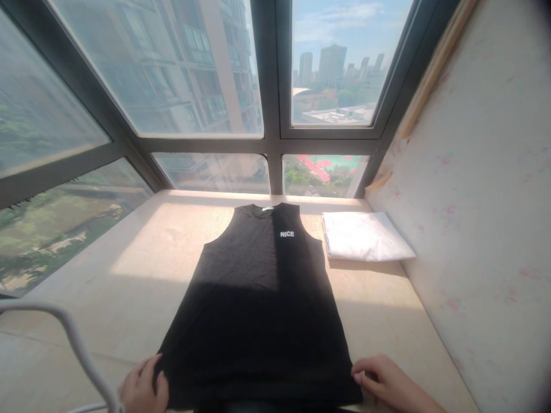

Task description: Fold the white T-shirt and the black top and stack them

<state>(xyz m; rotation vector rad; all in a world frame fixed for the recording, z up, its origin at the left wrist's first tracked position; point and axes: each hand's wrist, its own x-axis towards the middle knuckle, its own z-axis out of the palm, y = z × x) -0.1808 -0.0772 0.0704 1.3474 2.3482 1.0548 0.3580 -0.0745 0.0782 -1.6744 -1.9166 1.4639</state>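
A white cable (71,332) curves in closest to the camera at eight o'clock. Beside it, at seven, the left hand (144,384) has its thumb and fingers drawn together on the side edge of a black sleeveless top (258,310), near the hem. The top lies flat on a pale wooden surface (142,298), filling six o'clock, its neckline toward twelve, where a dark-framed window (270,97) looks onto buildings. White lettering (287,234) reading "NICE" sits toward the top's one o'clock. Between three and four, a folded white cloth (365,236) rests just beside the top's shoulder. At five, the right hand (385,376) pinches the opposite side edge, fingertips close together on the fabric. A floral-patterned wall (473,229) rises at three.
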